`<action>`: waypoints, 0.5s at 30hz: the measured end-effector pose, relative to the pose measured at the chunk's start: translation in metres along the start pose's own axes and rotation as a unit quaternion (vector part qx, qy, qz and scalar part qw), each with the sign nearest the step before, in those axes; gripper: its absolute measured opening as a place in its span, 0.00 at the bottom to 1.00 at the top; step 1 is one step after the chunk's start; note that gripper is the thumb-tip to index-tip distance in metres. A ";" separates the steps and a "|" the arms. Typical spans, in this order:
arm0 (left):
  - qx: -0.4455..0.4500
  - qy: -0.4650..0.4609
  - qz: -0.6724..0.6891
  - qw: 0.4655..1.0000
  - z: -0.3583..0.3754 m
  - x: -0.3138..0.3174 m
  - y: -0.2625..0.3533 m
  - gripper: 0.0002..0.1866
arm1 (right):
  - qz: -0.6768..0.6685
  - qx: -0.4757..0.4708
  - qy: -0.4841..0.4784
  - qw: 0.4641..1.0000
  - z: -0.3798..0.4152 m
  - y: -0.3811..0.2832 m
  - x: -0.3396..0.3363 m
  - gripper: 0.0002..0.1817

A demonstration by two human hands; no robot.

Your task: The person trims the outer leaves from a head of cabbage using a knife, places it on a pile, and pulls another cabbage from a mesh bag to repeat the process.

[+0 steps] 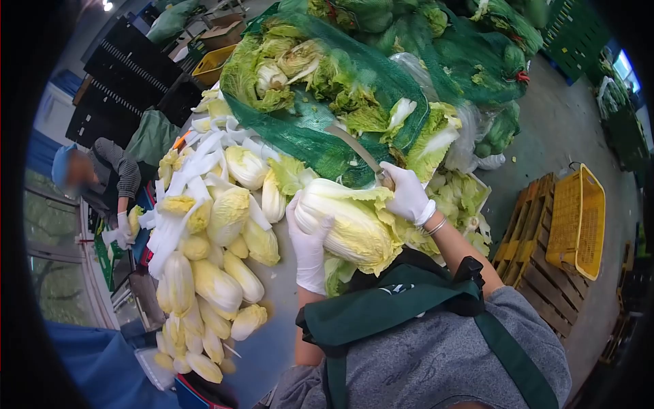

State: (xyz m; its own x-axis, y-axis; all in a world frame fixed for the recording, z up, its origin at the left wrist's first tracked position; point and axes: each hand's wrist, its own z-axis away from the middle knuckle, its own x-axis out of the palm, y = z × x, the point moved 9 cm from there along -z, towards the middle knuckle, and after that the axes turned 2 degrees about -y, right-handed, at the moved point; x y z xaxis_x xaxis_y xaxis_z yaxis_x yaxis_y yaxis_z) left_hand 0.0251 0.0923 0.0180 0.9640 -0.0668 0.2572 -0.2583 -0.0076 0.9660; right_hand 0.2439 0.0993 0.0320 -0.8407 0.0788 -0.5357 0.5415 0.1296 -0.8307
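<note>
A napa cabbage (347, 225) with a white base and yellow leaves lies on its side in front of my body. My left hand (308, 249), in a white glove, is wrapped round its base end. In its own white glove, my right hand (407, 194) grips a knife (355, 146) by the handle, beside the cabbage's upper edge. The blade points away from me, over a green mesh sack (300, 146). Loose outer leaves (436, 140) lie just beyond my right hand, and more trimmings sit under its wrist.
Trimmed cabbages (218, 286) are piled at the left, with white strips (187, 180) among them. Full mesh sacks (470, 61) crowd the far side. A yellow crate (579, 221) stands by a wooden pallet (528, 235) at right. Another person (112, 170) works at far left, holding a cabbage.
</note>
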 end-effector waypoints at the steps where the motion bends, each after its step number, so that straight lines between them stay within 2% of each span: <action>1: -0.001 -0.006 0.010 1.000 -0.002 -0.001 -0.002 0.40 | 0.010 0.004 0.004 1.000 -0.003 -0.005 -0.004 0.24; 4: 0.004 -0.020 0.021 1.000 -0.004 0.000 0.002 0.39 | 0.019 -0.033 0.016 0.999 -0.012 -0.017 -0.011 0.18; 7: -0.006 -0.063 0.040 0.997 -0.004 0.011 0.007 0.38 | 0.048 -0.015 0.021 0.999 -0.022 -0.009 -0.010 0.22; 8: -0.013 -0.081 0.049 0.995 -0.002 0.014 0.007 0.38 | 0.078 -0.001 0.048 0.996 -0.026 -0.001 -0.008 0.18; 11: -0.061 -0.066 0.095 0.991 0.005 0.009 -0.012 0.39 | 0.070 0.041 0.062 0.995 -0.027 0.010 0.000 0.14; 14: -0.160 -0.040 0.172 0.971 0.017 0.005 -0.040 0.41 | 0.100 0.058 0.106 0.988 -0.031 0.049 0.009 0.13; 15: -0.162 -0.036 0.190 0.968 0.019 0.002 -0.046 0.41 | 0.114 0.089 0.107 0.984 -0.033 0.065 0.008 0.12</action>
State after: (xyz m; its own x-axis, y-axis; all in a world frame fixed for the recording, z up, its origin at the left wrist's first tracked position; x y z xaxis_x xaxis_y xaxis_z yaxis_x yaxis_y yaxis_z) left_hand 0.0372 0.0734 -0.0262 0.7930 -0.0725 0.6049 -0.5496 0.3435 0.7616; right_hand 0.2720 0.1407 -0.0210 -0.6691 0.2943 -0.6824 0.6920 -0.0884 -0.7165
